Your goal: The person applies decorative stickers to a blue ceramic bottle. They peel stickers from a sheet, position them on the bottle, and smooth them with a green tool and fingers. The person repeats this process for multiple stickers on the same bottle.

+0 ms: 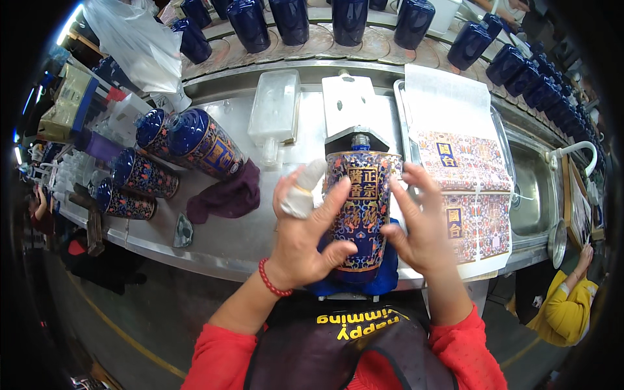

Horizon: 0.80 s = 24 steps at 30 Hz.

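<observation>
A dark blue bottle [356,224] with a colourful floral label and gold lettering lies in front of me, its neck away from me against a grey angled rest [341,138]. A blue cloth [389,276] is under its near end. My left hand [302,234] is over the bottle's left side with fingers apart; the thumb and a fingertip appear to touch the label. One finger wears a white wrapping. My right hand [421,224] is at the right side, fingers spread, thumb near the label's edge. Neither hand wraps round the bottle.
Printed label sheets [463,227] lie on a tray at right, beside a sink [536,201]. Several decorated bottles [207,144] stand left near a purple cloth [229,194]. A clear glass bottle [276,107] lies behind. Plain blue bottles [290,23] line a curved conveyor [305,44].
</observation>
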{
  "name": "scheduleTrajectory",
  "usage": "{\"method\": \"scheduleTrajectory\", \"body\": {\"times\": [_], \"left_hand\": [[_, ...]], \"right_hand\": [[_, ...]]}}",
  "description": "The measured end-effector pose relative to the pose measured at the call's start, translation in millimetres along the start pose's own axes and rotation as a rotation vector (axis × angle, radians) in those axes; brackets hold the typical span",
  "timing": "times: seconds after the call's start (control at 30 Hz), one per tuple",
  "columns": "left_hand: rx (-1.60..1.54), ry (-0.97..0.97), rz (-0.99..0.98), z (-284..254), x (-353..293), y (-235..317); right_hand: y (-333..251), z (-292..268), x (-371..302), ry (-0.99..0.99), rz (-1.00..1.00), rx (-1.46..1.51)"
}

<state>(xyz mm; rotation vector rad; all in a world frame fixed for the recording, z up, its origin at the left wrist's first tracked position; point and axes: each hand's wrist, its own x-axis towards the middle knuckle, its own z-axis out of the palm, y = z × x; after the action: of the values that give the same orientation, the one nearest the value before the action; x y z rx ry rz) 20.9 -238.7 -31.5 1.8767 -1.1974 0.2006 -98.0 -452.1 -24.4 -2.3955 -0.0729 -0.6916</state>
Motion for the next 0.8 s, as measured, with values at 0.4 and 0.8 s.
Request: {"method": "scheduleTrajectory", "body": {"times": [0.4, 0.8], "left_hand": [[-0.083, -0.096, -0.062, 13.2, -30.5, -3.4], [-0.128, -0.137, -0.092, 8.8, -51.8, -0.2]], "right_hand": [[1.9, 19.5, -28.9, -0.084, 0.093, 0.176], [-2.0, 2.5, -27.3, -0.207, 0.237, 0.246]]}}
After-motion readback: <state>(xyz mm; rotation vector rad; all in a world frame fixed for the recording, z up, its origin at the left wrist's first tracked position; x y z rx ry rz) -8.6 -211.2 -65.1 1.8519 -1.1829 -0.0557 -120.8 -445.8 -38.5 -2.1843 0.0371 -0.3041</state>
